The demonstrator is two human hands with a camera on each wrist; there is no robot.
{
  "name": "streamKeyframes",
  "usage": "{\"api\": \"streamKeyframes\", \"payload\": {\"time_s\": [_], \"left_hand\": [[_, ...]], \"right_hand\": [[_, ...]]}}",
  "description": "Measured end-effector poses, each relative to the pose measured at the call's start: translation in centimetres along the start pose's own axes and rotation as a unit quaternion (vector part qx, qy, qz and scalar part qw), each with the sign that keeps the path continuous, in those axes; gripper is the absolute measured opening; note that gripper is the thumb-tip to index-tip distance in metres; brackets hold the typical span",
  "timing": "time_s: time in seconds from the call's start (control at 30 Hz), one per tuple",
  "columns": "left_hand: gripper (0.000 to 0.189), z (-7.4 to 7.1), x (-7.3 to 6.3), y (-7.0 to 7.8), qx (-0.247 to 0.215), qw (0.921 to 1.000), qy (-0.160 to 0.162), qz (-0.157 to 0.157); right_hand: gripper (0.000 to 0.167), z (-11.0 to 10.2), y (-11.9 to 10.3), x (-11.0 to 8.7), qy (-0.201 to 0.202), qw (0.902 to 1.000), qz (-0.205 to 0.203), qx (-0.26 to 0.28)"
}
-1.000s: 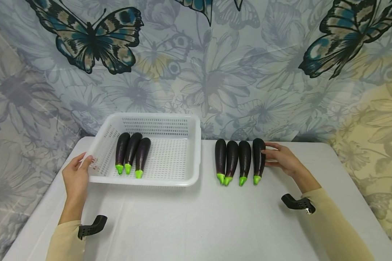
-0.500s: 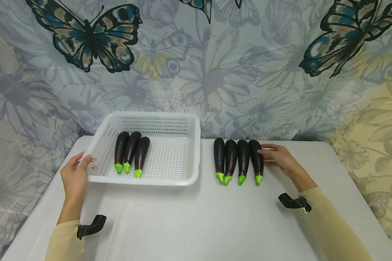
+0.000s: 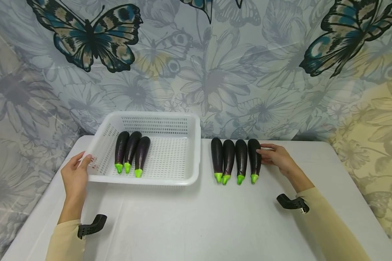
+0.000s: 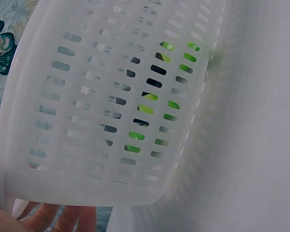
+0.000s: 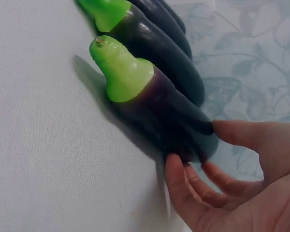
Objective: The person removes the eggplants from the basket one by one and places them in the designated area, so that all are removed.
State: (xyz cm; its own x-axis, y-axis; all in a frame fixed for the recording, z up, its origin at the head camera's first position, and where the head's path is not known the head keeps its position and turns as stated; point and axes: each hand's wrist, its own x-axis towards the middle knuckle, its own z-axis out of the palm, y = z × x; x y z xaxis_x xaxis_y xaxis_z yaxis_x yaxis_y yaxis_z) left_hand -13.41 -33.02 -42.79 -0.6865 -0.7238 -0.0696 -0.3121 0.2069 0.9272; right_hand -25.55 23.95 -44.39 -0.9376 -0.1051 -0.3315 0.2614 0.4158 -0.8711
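In the head view, my left hand [image 3: 75,177] grips the near left corner of a white perforated plastic basket [image 3: 170,180], thumb over the rim and fingers outside. Three dark purple eggplants [image 3: 143,154] with bright green stem ends lie side by side in the basket's left half. To the basket's right, several more form a row, stems toward me. My right hand [image 3: 281,159] reaches in from the right, its fairly straight fingers touching the flank of the rightmost eggplant [image 3: 254,159]. The right wrist view shows its fingertips [image 5: 174,162] at that eggplant's blunt end [image 5: 183,130].
A white-covered table [image 3: 183,221] carries everything. Behind it hangs a butterfly and flower patterned cloth [image 3: 215,72], close to the basket's far rim. Black wrist mounts [image 3: 292,203] stick out from both sleeves.
My right hand has moved left, and the rightmost eggplant has slid against its neighbours, closing a gap. The row has shifted slightly left. The left hand and basket stay nearly in place.
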Motion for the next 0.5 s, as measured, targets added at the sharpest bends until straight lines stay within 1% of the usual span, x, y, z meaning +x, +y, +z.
{"api": "streamKeyframes", "payload": {"time_s": [0.23,0.5], "left_hand": [[0.05,-0.03,0.03,0.02,-0.004,1.0,-0.001,0.0],[0.051,0.0,0.07,-0.09,0.005,1.0,-0.006,-0.006]], "right_hand": [[0.064,-0.03,0.21,0.13,-0.012,0.9996,-0.023,0.013],[0.063,-0.01,0.33,0.15,-0.02,0.9996,-0.018,0.008]]}}
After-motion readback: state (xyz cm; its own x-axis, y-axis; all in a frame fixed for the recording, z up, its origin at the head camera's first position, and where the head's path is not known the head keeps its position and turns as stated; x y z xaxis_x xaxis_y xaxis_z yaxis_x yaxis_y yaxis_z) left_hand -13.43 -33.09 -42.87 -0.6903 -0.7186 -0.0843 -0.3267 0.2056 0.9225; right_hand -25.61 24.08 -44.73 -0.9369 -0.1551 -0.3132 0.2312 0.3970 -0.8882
